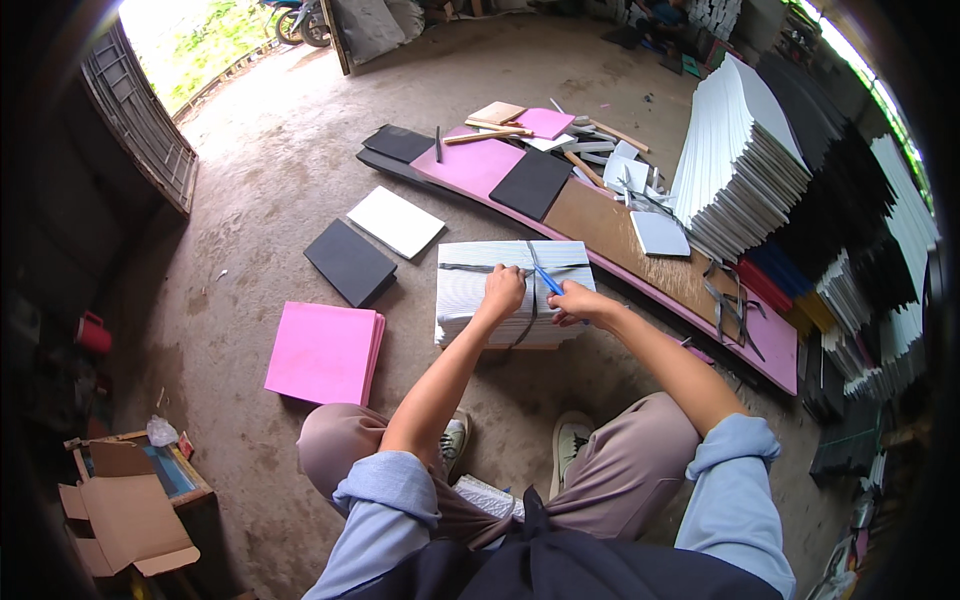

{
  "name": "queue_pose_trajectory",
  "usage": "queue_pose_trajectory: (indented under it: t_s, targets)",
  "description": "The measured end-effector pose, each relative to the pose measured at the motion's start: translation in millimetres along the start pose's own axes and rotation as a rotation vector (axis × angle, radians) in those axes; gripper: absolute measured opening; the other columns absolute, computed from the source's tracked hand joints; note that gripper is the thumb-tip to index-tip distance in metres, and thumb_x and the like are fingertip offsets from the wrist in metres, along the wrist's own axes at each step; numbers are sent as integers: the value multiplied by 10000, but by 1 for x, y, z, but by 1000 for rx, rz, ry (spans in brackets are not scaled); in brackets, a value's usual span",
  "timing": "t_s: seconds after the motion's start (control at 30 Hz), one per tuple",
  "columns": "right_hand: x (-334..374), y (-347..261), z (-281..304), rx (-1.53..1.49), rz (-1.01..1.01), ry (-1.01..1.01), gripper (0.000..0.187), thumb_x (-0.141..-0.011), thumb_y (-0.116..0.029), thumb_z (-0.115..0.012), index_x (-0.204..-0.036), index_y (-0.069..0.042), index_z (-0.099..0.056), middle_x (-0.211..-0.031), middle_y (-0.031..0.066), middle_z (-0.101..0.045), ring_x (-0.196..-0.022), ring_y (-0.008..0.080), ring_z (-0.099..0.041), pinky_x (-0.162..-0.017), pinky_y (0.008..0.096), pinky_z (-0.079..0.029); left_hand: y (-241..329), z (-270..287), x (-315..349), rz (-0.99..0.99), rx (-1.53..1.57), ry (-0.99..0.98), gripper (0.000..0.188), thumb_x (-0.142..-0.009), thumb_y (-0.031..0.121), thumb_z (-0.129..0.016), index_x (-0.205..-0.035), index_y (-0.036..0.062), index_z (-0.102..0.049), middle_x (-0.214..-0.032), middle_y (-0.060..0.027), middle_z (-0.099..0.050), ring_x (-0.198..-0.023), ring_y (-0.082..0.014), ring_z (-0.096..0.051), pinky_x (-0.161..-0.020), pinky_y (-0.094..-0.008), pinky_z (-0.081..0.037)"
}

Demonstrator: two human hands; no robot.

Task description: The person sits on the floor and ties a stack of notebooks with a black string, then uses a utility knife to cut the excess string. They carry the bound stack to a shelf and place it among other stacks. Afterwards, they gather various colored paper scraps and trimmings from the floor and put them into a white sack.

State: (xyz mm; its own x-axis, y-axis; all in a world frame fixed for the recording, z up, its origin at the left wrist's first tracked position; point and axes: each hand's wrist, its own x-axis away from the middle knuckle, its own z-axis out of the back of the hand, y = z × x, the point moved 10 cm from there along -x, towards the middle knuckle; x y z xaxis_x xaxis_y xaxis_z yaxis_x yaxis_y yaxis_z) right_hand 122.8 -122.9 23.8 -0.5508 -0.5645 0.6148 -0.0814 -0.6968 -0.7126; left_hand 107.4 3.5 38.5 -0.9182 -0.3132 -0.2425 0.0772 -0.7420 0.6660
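Observation:
A stack of white sheets stands on the floor in front of me, bound crosswise with black straps. My left hand is closed at the strap on top, left of where the straps cross; its fingertips are partly hidden. In my right hand is a slim blue tool, gripped like a pen, its tip at the strap crossing. Whether it is a cutter or a pen I cannot make out.
Pink sheets, a black stack and a white stack lie to the left. Behind runs a long board with offcuts and loose black straps. Tall white sheets stand right; an open carton sits lower left.

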Motion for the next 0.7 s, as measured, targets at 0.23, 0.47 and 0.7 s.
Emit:
queue_pose_trajectory:
  t_s: [0.23,0.47,0.7]
  targets:
    - [14,-5,13,25,166,-13,253,-924,-218,-395,-1030,4,-335,-658,63,-503,-514,165,-540,-495,290,-496,3,11,8,152,106,6,360,-860,281,-461,-738,-40,-568,-736,-256,-581,-739,-423,-556,-671,-482,-429]
    - [35,4,12,185,140,166,295,-893,-220,-372,-1014,39,-296,-661,148,-563,-504,209,-578,-434,351,-468,-6,24,20,59,238,24,258,-834,232,-522,-812,-19,-580,-690,-219,-573,-644,-359,-560,-589,-407,-414]
    - [37,-6,11,452,306,284,299,-917,-237,-374,-950,60,-371,-633,302,-535,-639,476,-539,-564,511,-435,-8,23,25,57,345,124,204,-825,159,-531,-756,-33,-550,-653,-174,-562,-564,-282,-540,-548,-344,-407]
